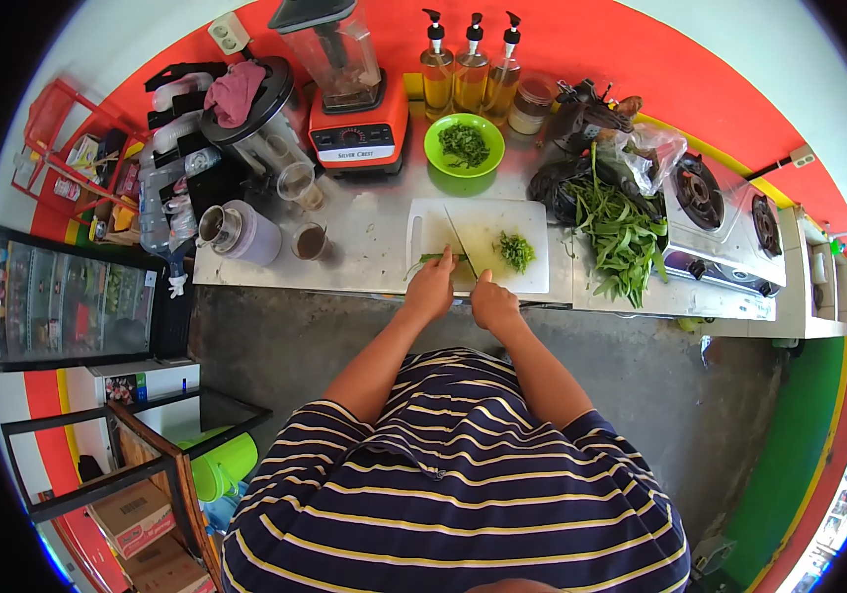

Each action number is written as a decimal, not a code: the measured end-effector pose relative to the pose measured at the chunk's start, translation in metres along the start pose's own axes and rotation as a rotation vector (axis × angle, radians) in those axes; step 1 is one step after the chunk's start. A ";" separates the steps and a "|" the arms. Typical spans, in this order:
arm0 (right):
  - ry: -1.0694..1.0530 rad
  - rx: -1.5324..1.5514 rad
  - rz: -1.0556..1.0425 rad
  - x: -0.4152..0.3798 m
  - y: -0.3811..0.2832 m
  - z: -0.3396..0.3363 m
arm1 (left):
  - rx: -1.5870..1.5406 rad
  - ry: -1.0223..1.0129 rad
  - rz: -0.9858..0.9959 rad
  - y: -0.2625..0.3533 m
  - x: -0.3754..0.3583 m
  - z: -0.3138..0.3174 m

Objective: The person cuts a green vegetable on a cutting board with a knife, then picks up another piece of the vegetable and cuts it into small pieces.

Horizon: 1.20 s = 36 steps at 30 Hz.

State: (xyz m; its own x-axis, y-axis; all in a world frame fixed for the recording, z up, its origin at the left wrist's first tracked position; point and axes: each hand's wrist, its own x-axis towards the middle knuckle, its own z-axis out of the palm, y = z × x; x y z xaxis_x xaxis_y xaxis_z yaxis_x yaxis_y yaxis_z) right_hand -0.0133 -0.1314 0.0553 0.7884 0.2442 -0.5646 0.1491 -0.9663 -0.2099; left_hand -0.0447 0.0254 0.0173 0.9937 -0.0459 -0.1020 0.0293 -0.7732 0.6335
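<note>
On the white cutting board point(429, 219) lies a small heap of chopped greens point(515, 252), right of the knife point(457, 232). My right hand point(495, 301) is closed round the knife's handle at the board's front edge, the blade pointing away and to the left. Left of the blade, my left hand point(431, 287) presses a few green stalks point(429, 258) against the board with its fingers together. Behind the board stands a green bowl point(463, 158) with more chopped greens inside. A pile of long leafy greens point(616, 222) lies to the right, partly over the counter edge.
A red blender point(358, 128), three pump bottles point(471, 74) and a jar point(531, 106) line the back. Two cups and a steel-topped container point(245, 235) stand left. A gas stove point(720, 212) is at the right, beside plastic bags point(648, 150).
</note>
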 end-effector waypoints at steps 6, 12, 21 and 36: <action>-0.041 -0.069 -0.025 -0.004 -0.007 -0.023 | -0.043 0.005 -0.007 0.000 -0.003 -0.001; 0.000 0.005 -0.024 -0.001 -0.006 -0.009 | -0.013 0.023 0.030 -0.002 -0.002 0.000; -0.093 -0.014 -0.016 -0.002 0.003 -0.005 | -0.030 0.047 0.099 -0.008 -0.002 0.003; -0.049 0.020 -0.039 -0.002 -0.003 -0.021 | -0.037 0.135 0.173 -0.008 -0.005 0.004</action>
State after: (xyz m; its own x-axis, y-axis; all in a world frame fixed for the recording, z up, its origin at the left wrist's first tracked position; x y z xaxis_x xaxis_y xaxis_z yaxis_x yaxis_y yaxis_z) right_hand -0.0033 -0.1303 0.0738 0.7523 0.2860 -0.5936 0.1669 -0.9542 -0.2482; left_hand -0.0508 0.0287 0.0097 0.9897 -0.0888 0.1125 -0.1413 -0.7370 0.6609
